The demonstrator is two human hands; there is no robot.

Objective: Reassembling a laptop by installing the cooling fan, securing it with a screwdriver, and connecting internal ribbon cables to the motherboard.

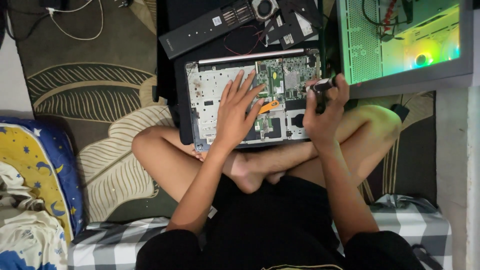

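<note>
Left hand (235, 117): flat, fingers spread, pressing the opened laptop (210, 97)
Right hand (322, 112): clamped on a screwdriver (320, 85)
Screwdriver: long axis roughly level; tip toward the green circuit board (282, 75)

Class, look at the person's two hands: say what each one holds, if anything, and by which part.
The right hand grips a screwdriver by its dark handle. The left hand holds nothing; it lies flat on the opened laptop.
</note>
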